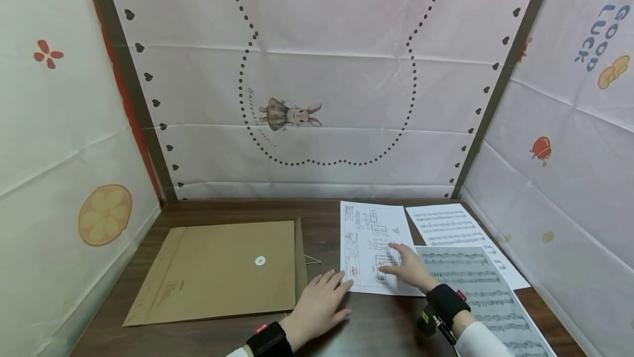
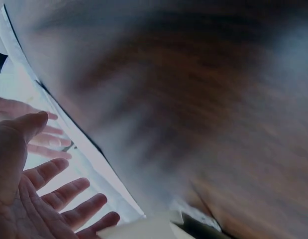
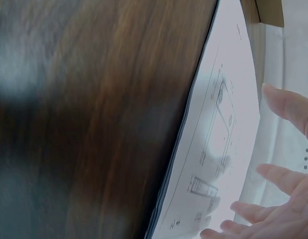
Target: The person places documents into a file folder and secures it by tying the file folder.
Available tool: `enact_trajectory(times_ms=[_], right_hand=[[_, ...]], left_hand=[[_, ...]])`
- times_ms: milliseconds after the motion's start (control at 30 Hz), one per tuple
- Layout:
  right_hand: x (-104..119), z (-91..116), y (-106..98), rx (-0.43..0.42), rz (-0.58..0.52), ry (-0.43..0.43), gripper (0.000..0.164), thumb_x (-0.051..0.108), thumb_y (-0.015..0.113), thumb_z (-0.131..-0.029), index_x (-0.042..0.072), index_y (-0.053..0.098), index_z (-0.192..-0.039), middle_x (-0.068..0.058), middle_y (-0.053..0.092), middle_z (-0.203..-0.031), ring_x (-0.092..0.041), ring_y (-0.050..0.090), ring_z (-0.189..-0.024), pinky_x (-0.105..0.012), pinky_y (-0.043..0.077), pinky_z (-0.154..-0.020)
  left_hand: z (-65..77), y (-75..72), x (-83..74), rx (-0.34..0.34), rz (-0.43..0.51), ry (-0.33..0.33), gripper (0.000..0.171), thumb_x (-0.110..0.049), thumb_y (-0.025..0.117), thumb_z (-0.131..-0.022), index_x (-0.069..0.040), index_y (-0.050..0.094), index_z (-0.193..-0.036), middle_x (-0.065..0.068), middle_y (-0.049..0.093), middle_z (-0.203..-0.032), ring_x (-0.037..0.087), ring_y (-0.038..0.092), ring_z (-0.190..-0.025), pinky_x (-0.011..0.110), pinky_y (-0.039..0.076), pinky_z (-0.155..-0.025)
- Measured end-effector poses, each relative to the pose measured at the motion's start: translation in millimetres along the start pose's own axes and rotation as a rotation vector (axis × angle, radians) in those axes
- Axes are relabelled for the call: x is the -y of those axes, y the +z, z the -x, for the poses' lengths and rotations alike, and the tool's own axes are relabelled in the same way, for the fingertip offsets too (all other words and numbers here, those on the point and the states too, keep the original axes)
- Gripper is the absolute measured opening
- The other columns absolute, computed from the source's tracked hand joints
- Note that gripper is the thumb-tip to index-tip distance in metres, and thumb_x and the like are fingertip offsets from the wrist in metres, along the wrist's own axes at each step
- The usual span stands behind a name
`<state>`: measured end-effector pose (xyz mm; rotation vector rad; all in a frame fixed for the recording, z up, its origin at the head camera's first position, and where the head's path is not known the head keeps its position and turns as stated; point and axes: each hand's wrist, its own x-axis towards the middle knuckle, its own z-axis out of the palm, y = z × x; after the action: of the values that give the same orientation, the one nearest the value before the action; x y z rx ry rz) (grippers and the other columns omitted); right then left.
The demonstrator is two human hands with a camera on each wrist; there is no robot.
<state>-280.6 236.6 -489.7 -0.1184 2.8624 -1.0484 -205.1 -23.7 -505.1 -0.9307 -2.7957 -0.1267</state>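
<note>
We see a pale cloth wall [image 1: 327,71] rising behind the brown envelope [image 1: 218,269], printed with dotted lines, hearts and a rabbit lying sideways. Under the envelope and out past its edges spreads the dark wood-grained table [image 1: 198,340]. The envelope itself lies flat, its flap edge on the side nearer the papers.

Well to the right of the envelope we find the grey music sheet [image 1: 475,269], covering part of the white music sheet [image 1: 441,219], which reaches farther back. Between these and the envelope lies the drawing sheet [image 1: 364,247], a flat white page of line diagrams with a small red mark.

Beside the envelope's near right corner we see the left hand [image 1: 319,305], its fingers extended and grasping nothing, their tips at the drawing sheet's edge. Farther right of the envelope, the right hand [image 1: 411,272] is over the drawing sheet, fingers released and spread; we cannot tell whether either hand touches the page.

Smallest, on the envelope, are a white button disc [image 1: 260,261] and, off its right edge, a thin string [image 1: 312,259].
</note>
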Motion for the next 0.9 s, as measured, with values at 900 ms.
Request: enact_trajectory(times_ms=[900], right_hand=[[-9, -2, -1, 0.066, 0.257, -0.024, 0.092, 0.038, 0.087, -0.079, -0.011, 0.046, -0.146, -0.05, 0.029, -0.152, -0.068, 0.027, -0.143, -0.073, 0.031, -0.115]], left_hand=[[-22.7, 12.0, -11.8, 0.196, 0.09, -0.112, 0.065, -0.053, 0.061, -0.099, -0.018, 0.049, -0.153, 0.009, 0.047, -0.161, 0.03, 0.046, -0.149, 0.047, 0.044, -0.118]])
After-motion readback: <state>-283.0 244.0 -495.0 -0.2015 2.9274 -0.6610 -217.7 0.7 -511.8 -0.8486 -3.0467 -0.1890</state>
